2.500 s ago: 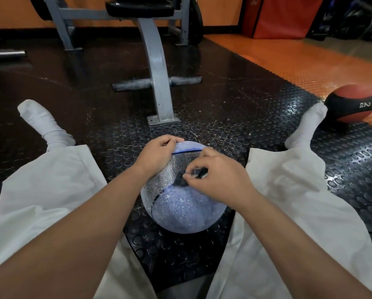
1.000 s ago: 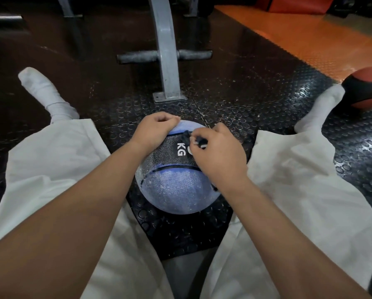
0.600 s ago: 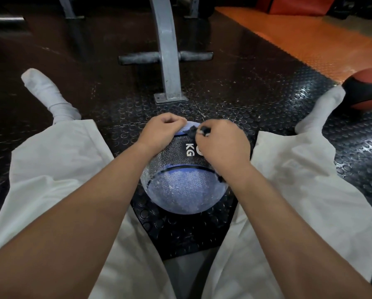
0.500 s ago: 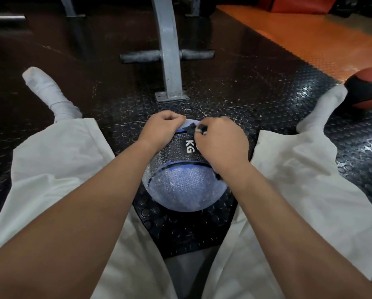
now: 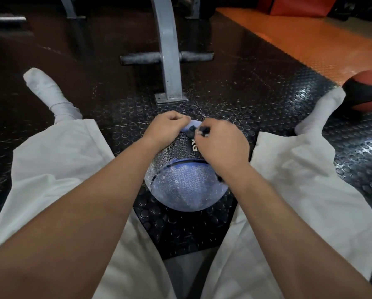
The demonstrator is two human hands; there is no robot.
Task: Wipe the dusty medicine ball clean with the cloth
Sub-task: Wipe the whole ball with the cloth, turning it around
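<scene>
**Up close: two hands on top of a dusty ball**

A person sits on a black studded mat with legs spread. The blue-and-black ball rests on the mat between the knees. The left hand curls over the ball's far-left top. The right hand pinches a small dark cloth against the top, just beside the left hand. A red ball lies far right.

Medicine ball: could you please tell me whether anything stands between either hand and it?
Nothing visible blocks the medicine ball: the left hand holds its top, and the right hand pinches the cloth against it.
</scene>
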